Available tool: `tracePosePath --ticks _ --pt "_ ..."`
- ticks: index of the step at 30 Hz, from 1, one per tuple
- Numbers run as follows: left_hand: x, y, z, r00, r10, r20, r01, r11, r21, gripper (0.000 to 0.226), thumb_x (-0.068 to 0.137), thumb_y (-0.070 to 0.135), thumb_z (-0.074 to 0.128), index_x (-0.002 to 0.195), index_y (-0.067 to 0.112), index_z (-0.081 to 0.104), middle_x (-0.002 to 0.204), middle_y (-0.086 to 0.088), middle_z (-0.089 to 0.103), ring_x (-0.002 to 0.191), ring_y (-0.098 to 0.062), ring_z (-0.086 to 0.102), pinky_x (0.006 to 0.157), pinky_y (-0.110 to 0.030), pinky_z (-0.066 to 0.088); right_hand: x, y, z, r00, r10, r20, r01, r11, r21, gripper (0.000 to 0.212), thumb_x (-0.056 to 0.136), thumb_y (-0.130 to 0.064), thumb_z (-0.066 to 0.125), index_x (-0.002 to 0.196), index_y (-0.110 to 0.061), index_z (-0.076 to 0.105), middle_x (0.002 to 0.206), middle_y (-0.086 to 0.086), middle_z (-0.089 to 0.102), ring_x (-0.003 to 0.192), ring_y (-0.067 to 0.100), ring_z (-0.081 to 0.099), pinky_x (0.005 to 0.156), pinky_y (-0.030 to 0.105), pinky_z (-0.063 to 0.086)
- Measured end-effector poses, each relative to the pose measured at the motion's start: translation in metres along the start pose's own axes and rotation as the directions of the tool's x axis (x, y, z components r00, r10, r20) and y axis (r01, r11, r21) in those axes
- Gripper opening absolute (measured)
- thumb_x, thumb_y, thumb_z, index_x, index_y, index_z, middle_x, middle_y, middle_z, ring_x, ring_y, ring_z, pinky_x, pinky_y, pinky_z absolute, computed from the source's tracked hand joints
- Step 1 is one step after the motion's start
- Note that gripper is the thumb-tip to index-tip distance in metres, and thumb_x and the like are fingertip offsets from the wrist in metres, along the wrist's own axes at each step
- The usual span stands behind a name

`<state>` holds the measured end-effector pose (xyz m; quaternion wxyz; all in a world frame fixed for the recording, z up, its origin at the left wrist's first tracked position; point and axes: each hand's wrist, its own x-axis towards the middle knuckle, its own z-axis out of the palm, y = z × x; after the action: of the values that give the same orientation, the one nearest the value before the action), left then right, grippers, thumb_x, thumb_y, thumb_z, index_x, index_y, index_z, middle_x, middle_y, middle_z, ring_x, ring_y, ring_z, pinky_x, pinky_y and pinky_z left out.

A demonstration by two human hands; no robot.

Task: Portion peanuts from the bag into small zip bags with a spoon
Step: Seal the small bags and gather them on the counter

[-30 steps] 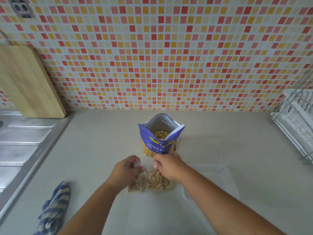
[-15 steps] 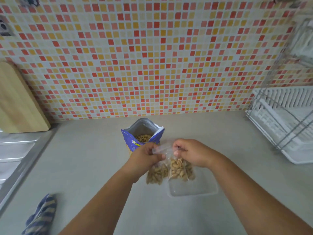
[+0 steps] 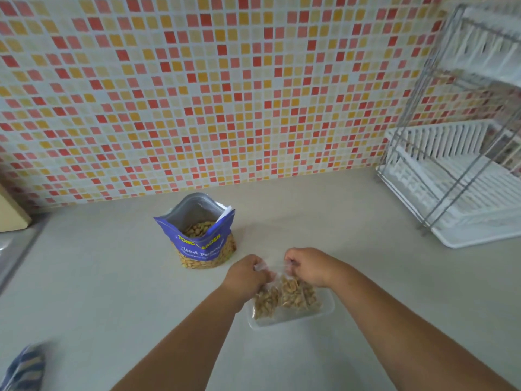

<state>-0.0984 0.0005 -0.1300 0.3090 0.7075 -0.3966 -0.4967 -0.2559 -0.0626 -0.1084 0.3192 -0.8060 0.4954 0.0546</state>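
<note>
So both hands are on the small zip bag (image 3: 296, 294), a bit below and right of the frame's centre. The left hand (image 3: 246, 275) and right hand (image 3: 308, 266) each have their fingers curled in, pinching the bag's top edge from either end. The bag's packed with peanuts and hangs over a flat clear plastic piece (image 3: 293, 318) on the counter (image 3: 112, 277) (can't tell what that is, or whether the bag's bottom touches it).

The big blue peanut bag (image 3: 201, 249) stands upright with its mouth open, just up and left of the left hand, not touching it.

Room-wise, the tiled wall (image 3: 225, 94) closes off the top. A white dish rack (image 3: 456, 176) takes the right edge, well apart from the hands. On the left edge there's a sink rim (image 3: 14, 249) and the corner of a wooden board (image 3: 11, 215). A striped cloth (image 3: 24, 368) sits in the bottom left corner. Bare counter runs between the cloth and the arms, and between the right hand and the rack.
</note>
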Motion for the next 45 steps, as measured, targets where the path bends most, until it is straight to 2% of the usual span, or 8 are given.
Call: tracePosePath --ticks 11,18,24,28,30,34,41,45 --pt "-0.010 -0.006 0.015 0.983 0.165 0.077 -0.180 0.818 0.547 0.038 0.088 0.012 0.051 0.124 0.017 0.040 0.107 -0.013 0.058 0.095 -0.027 0.056 0.075 -0.026 0.041 -0.011 0.000 0.024 0.997 -0.010 -0.077 -0.008 0.973 -0.232 0.030 0.095 -0.017 0.034 0.116 -0.022 0.053 0.115 0.008 0.063 0.104 0.029 0.054 0.081 0.032 0.042" --pt "-0.027 -0.030 0.009 0.897 0.432 0.094 -0.358 0.584 0.728 0.065 0.085 0.016 0.052 0.142 0.037 0.027 0.152 0.006 0.018 0.139 -0.020 0.024 0.107 -0.029 0.036 -0.013 0.011 0.029 0.988 -0.040 -0.148 0.020 0.991 -0.132 0.030 0.090 -0.021 0.046 0.119 -0.022 0.053 0.119 0.005 0.064 0.109 0.028 0.058 0.091 0.034 0.048" --pt "-0.034 -0.051 0.003 0.799 0.569 0.195 -0.447 0.345 0.825 0.043 0.090 0.048 0.039 0.122 0.025 0.056 0.122 0.002 0.063 0.116 -0.021 0.060 0.099 -0.043 0.045 -0.030 0.012 0.047 0.790 -0.306 -0.531 0.223 0.950 -0.217 0.030 0.080 -0.023 0.060 0.110 -0.019 0.064 0.108 -0.002 0.065 0.099 0.020 0.063 0.087 0.027 0.050" --pt "-0.043 -0.055 0.008 0.846 0.423 0.325 -0.437 0.198 0.877 0.085 0.081 0.070 -0.003 0.150 0.023 0.017 0.158 0.002 0.010 0.147 -0.015 0.011 0.117 -0.040 -0.003 -0.044 0.010 0.073 0.892 -0.292 -0.345 0.204 0.941 -0.269 0.052 0.095 -0.056 0.029 0.119 -0.026 0.064 0.125 -0.005 0.065 0.110 0.016 0.064 0.093 0.028 0.051" --pt "-0.045 -0.054 0.008 0.871 0.327 0.366 -0.444 0.207 0.872 0.096 0.070 0.075 -0.010 0.150 0.021 -0.007 0.158 0.002 -0.012 0.146 -0.014 -0.014 0.117 -0.046 -0.015 -0.046 0.009 0.079 0.936 -0.234 -0.262 0.139 0.933 -0.333 0.078 0.088 -0.070 0.004 0.139 -0.028 0.046 0.149 -0.003 0.041 0.135 0.020 0.045 0.110 0.033 0.033" --pt "-0.042 -0.051 0.008 0.882 0.282 0.378 -0.421 0.110 0.900 0.094 0.080 0.078 0.006 0.150 0.015 -0.008 0.160 -0.004 -0.005 0.147 -0.017 -0.010 0.115 -0.051 -0.018 -0.047 0.011 0.080 0.978 -0.161 -0.136 0.120 0.957 -0.266 0.100 0.062 -0.077 -0.017 0.151 -0.033 -0.004 0.160 -0.007 -0.010 0.149 0.015 -0.006 0.118 0.030 -0.004" --pt "-0.040 -0.049 0.008 0.895 0.253 0.368 -0.405 0.114 0.907 0.097 0.080 0.078 0.018 0.150 0.015 -0.007 0.161 -0.002 -0.005 0.148 -0.018 -0.009 0.114 -0.050 -0.019 -0.043 0.013 0.083 0.987 -0.115 -0.114 0.082 0.963 -0.255 0.107 0.058 -0.080 -0.018 0.151 -0.029 -0.004 0.161 -0.004 -0.008 0.149 0.014 -0.004 0.118 0.030 -0.003" --pt "-0.037 -0.060 0.005 0.836 0.449 0.314 -0.437 0.200 0.877 0.097 0.077 0.082 0.022 0.150 0.020 0.012 0.158 0.004 0.013 0.147 -0.014 0.009 0.116 -0.041 -0.014 -0.043 0.012 0.081 0.979 -0.122 -0.161 0.083 0.970 -0.229 0.113 0.059 -0.083 -0.021 0.152 -0.025 0.004 0.162 -0.002 0.003 0.149 0.016 0.003 0.117 0.027 -0.004"
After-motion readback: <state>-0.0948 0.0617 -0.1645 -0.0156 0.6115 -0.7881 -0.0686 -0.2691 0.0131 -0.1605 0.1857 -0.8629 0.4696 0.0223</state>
